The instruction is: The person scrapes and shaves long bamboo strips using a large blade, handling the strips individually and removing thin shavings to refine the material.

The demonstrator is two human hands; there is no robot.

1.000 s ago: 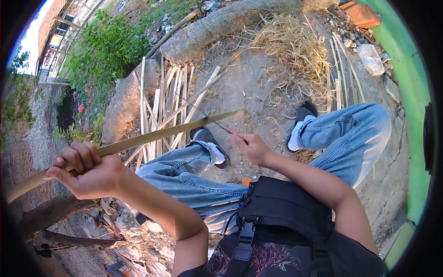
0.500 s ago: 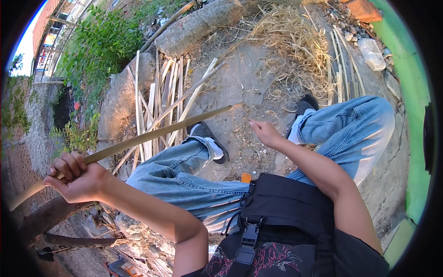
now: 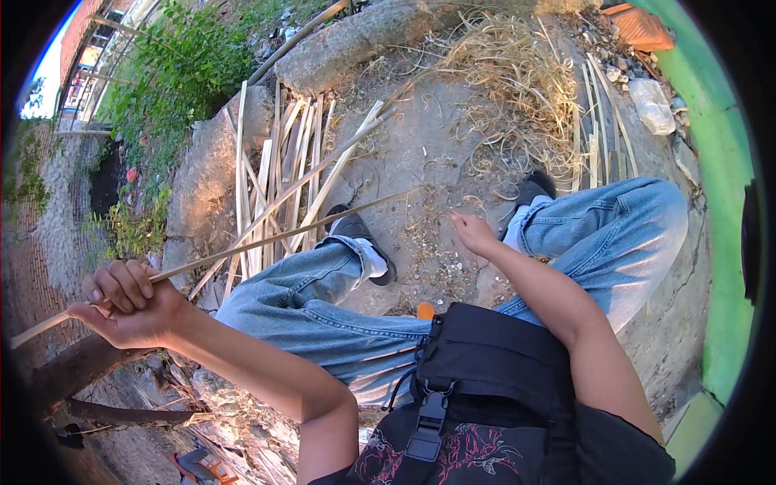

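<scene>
My left hand is closed around a long, thin bamboo strip at the left. The strip slants up to the right across my left leg and shoe, its narrow edge showing, and its far tip ends above the ground between my feet. Its other end sticks out behind the hand at the far left. My right hand hovers between my knees, a short way from the strip's tip and apart from it. Its fingers are curled and pressed together; what they hold, if anything, cannot be made out.
Several split strips lie in a pile beyond my left foot. Curly shavings are heaped ahead, with more strips beside them. A green wall stands right; a dark log lies under my left hand. A stone block lies at the back.
The strip has turned in my left hand from its broad face to its narrow edge. My right hand has shifted slightly right and down, away from the strip's tip.
</scene>
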